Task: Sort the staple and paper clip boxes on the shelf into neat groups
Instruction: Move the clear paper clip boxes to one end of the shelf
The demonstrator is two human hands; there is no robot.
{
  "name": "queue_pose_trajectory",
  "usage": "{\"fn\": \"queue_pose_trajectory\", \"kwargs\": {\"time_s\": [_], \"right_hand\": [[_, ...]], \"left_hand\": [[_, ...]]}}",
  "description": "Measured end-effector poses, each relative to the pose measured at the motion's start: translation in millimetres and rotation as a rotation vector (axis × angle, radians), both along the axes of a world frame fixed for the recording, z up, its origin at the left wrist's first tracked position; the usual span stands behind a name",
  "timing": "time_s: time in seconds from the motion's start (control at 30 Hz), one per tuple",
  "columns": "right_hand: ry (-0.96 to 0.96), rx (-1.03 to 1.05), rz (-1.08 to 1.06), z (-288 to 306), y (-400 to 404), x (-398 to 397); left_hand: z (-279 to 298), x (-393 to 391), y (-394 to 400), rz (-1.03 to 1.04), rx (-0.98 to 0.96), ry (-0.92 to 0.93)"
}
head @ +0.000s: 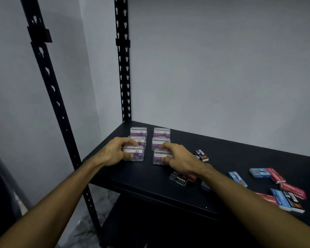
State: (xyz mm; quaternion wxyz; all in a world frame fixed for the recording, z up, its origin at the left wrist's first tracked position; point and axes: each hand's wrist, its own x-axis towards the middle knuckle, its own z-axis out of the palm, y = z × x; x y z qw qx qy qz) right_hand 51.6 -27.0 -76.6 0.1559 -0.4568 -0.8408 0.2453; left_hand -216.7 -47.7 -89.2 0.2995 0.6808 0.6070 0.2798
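Several clear paper clip boxes with purple labels stand in two columns at the back left of the black shelf (pixel 141 178). My left hand (pixel 115 153) grips the front box of the left column (pixel 135 154). My right hand (pixel 177 158) grips the front box of the right column (pixel 159 157). Behind them stand more paper clip boxes, such as one at the back left (pixel 138 131) and one at the back right (pixel 161 132). A black staple box (pixel 179 178) lies just in front of my right wrist.
Red and blue staple boxes lie scattered on the right half of the shelf, among them a blue one (pixel 237 179), a red one (pixel 276 175) and a stack near the edge (pixel 287 200). Black slotted uprights (pixel 123 68) rise at the left. A grey wall stands behind.
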Motion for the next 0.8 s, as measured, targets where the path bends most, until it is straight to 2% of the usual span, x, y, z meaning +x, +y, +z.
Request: {"fn": "queue_pose_trajectory", "kwargs": {"time_s": [0.43, 0.8], "right_hand": [[0.014, 0.046, 0.018, -5, 4, -12], [0.002, 0.099, 0.015, -9, 7, -11]], "left_hand": [[-5, -2, 1, 0.001, 0.021, -0.018], [-8, -2, 2, 0.009, 0.074, 0.059]]}}
